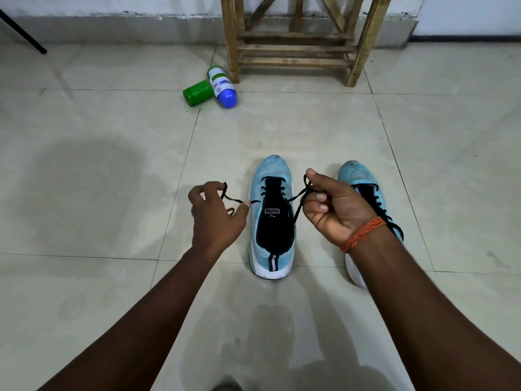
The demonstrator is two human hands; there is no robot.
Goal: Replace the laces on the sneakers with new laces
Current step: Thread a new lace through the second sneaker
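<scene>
Two light blue sneakers stand side by side on the tiled floor, toes pointing away from me. The left sneaker [272, 218] has a black lace [296, 197] threaded through its eyelets, with both ends drawn out sideways. My left hand [215, 218] pinches the left end just left of the shoe. My right hand [335, 206] grips the right end between the two shoes. The right sneaker [363, 190] is laced in black and partly hidden behind my right wrist, which wears an orange thread.
A green bottle [197, 93] and a white bottle with a blue cap [222, 87] lie on the floor farther back. A wooden stool [298, 38] stands by the far wall. A black leg [22, 32] crosses the top left corner.
</scene>
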